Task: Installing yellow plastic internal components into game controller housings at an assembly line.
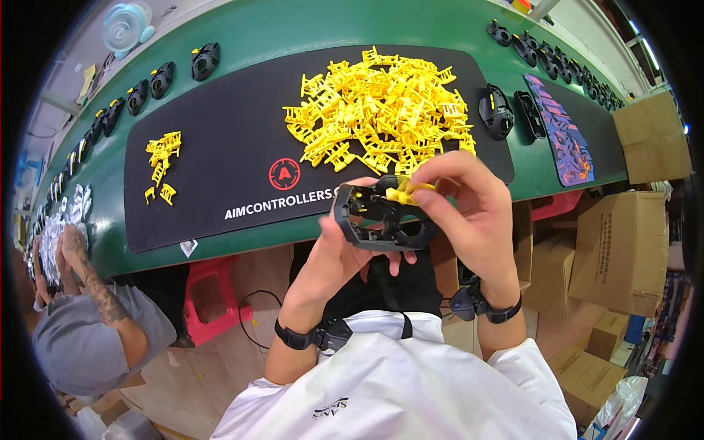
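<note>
My left hand grips a black plastic housing from its left side, its hollow inside facing up, over the table's near edge. With fingers pinched, my right hand holds a small yellow plastic frame at the housing's upper right part. The fingertips partly cover that frame, so I cannot tell whether it is seated. Beyond my hands, a large heap of similar yellow plastic frames lies on a black mat. A few loose yellow frames lie apart on the mat's left side.
Black housings stand in a row along the green table's far left; one black housing sits at the mat's right edge. A patterned mat lies farther right. At left, a co-worker handles silvery bags. Cardboard boxes stand at right.
</note>
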{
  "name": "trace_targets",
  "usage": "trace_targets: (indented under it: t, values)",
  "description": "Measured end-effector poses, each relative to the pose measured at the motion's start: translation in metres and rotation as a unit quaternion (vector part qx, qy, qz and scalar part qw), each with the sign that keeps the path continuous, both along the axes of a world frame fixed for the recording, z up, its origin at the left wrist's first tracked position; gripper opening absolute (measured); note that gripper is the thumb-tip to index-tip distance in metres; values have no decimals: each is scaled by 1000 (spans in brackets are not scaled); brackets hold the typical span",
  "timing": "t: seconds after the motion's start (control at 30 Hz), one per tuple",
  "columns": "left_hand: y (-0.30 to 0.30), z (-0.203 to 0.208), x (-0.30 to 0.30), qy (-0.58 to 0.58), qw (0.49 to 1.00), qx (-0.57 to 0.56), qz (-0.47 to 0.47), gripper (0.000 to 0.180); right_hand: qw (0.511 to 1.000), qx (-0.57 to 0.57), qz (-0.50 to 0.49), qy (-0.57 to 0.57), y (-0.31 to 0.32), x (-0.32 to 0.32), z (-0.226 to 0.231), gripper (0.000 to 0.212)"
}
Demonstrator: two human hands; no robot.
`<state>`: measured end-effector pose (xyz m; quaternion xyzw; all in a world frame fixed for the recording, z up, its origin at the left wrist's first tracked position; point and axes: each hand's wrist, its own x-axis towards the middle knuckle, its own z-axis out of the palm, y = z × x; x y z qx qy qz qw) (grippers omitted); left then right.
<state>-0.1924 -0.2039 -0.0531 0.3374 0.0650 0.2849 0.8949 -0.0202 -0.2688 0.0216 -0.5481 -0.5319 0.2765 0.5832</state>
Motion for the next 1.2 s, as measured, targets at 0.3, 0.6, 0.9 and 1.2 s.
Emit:
trace_targets:
  t: [0.3, 0.6, 0.9, 1.2]
  values:
    - [-4, 6, -8, 52, 998, 33, -15, 85, 977, -27, -117, -174, -4, -15, 0, 16]
    - [-5, 10, -3, 77, 993, 82, 37, 65, 966, 5, -128, -223, -3, -18, -2, 22]
    - [-5, 8, -3, 69, 996, 60, 13, 65, 959, -5, -130, -250, -6, -20, -3, 26]
    - [-1, 3, -7, 76, 996, 38, -16, 73, 946, 51, -100, -305, -6, -13, -8, 22]
